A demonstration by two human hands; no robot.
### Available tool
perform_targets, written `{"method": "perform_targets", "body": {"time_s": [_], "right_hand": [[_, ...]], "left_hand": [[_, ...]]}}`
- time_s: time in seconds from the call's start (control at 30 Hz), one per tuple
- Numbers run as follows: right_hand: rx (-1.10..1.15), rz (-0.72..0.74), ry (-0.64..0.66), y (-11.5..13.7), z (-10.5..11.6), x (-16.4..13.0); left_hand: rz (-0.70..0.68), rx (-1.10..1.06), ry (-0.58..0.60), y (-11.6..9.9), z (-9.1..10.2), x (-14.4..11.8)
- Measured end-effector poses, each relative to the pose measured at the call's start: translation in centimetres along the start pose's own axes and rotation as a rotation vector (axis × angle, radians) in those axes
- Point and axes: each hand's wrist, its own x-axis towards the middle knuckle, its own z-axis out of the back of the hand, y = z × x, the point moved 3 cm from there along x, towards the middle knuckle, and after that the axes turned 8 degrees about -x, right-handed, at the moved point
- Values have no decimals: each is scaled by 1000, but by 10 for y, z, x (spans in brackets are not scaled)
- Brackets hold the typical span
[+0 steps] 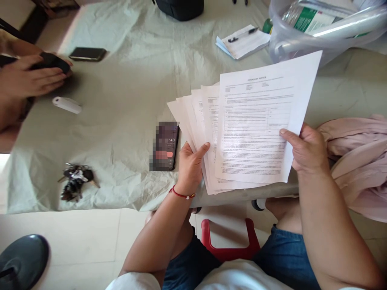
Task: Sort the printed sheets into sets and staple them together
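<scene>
My left hand (192, 163) grips a fanned stack of printed papers (196, 110), its thumb pressed on the front and the fingers hidden behind. Between the thumb and fingers of my right hand (310, 149) is a printed sheet (254, 129) with a table and several lines of small text. That sheet overlaps the front of the stack, and both are held above the table's near edge. Just left of my left hand lies a smartphone (169, 147) with its screen lit and partly blurred out.
A cloth covers the table (127, 96). On it are keys (78, 181), a white object (66, 104), a dark phone (87, 54), a notepad (242, 42) with a pen, and a plastic tub (278, 50). Pink fabric (356, 157) lies right. Another person's hands (36, 76) hold something black.
</scene>
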Motion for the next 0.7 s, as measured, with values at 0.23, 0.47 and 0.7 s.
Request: {"method": "perform_targets", "body": {"time_s": [0.23, 0.47, 0.7], "right_hand": [[-84, 79, -202, -6, 21, 19], [122, 118, -436, -4, 49, 42], [167, 86, -397, 0, 38, 35]], "left_hand": [[-4, 27, -39, 5, 8, 4], [4, 33, -39, 5, 9, 4], [0, 5, -33, 3, 5, 3]]}}
